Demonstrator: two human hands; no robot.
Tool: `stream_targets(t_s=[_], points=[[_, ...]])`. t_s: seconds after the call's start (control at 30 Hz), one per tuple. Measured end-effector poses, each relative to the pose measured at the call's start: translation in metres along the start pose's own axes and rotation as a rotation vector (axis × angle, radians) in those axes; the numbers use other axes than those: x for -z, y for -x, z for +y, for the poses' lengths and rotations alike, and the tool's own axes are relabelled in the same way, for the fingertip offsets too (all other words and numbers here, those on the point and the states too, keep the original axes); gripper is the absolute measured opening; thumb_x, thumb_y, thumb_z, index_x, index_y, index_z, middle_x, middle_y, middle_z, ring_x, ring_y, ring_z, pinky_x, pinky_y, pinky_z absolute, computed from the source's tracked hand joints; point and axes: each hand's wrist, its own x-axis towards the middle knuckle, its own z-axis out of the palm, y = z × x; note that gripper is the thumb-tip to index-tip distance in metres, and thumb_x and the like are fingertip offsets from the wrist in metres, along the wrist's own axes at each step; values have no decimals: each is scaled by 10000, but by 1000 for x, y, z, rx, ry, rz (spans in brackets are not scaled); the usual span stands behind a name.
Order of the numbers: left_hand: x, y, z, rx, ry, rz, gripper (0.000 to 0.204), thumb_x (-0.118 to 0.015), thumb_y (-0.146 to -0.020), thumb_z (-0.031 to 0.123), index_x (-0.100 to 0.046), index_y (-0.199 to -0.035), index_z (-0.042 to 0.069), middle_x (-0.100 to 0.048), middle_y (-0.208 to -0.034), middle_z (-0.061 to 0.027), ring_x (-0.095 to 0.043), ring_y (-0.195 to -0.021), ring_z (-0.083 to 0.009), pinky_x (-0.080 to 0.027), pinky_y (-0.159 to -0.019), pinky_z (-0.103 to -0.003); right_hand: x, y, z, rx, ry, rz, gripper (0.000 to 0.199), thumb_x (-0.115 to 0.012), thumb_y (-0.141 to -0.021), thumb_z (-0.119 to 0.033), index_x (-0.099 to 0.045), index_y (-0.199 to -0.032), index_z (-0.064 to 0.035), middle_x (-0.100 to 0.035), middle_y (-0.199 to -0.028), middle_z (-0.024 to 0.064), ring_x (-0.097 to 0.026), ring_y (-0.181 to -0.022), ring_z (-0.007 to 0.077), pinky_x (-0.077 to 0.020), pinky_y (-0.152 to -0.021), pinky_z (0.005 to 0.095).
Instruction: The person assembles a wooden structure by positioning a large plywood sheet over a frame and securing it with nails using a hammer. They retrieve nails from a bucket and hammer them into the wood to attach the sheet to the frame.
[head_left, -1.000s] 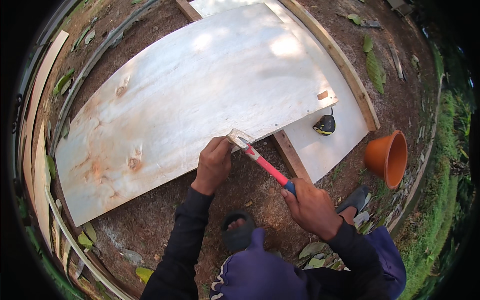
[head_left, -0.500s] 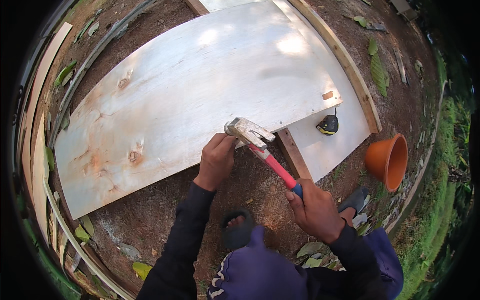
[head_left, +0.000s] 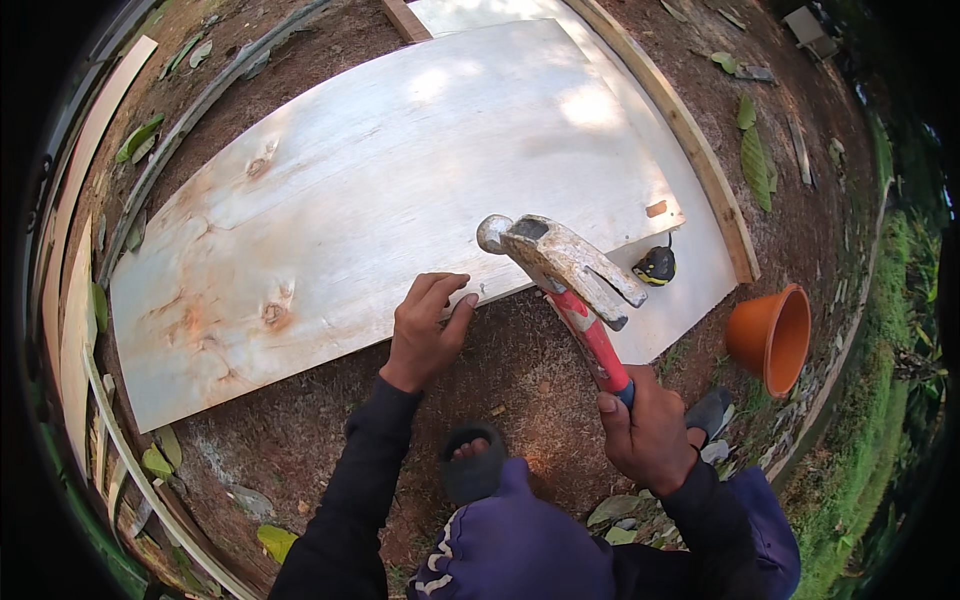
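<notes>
My right hand is closed round the handle of a claw hammer, red with a blue end and a worn, whitish head. The hammer is raised over the near edge of a pale plywood sheet. At that edge my left hand rests with thumb and fingers apart, and nothing shows between them. Just right of its fingertips, a small nail appears to stand in the plywood. A black and yellow tape measure lies on a second white sheet below the first.
An orange pot lies on its side on the soil at right. A wooden batten runs along the right side of the sheets. Long wood strips lie at far left. Sandalled feet stand below the near edge.
The hammer has risen from the plywood edge, up toward me and to the right. My left fingers have opened from a pinch, uncovering the nail beside them.
</notes>
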Motion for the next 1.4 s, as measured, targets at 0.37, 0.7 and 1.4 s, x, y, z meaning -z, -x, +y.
stream_targets(t_s=[0.37, 0.7, 1.4], points=[[15, 22, -45, -137, -556, 292, 123, -730, -882, 32, -715, -993, -18, -616, -856, -111, -610, -778, -280, -523, -690, -392, 6, -5, -6, -133, -34, -102, 273, -547, -1032, -259, -568, -1110, 1, -666, -768, 218, -688, -725, 442, -545, -664, 524], [9, 21, -41, -124, -523, 290, 114, -685, -870, 2, -694, -980, -23, -626, -865, -139, -606, -793, -320, -509, -689, -417, -4, -14, 7, -87, 100, -205, 279, -583, -1012, -245, -558, -1101, 18, -639, -745, 206, -676, -707, 413, -520, -624, 495], [8, 19, -43, -168, -593, 314, 137, -727, -823, -28, -705, -959, -28, -614, -850, -114, -615, -771, -267, -521, -661, -375, -33, -7, 39, -123, 354, -375, 249, -520, -1047, -208, -552, -1113, 31, -666, -774, 187, -666, -656, 426, -530, -573, 457]])
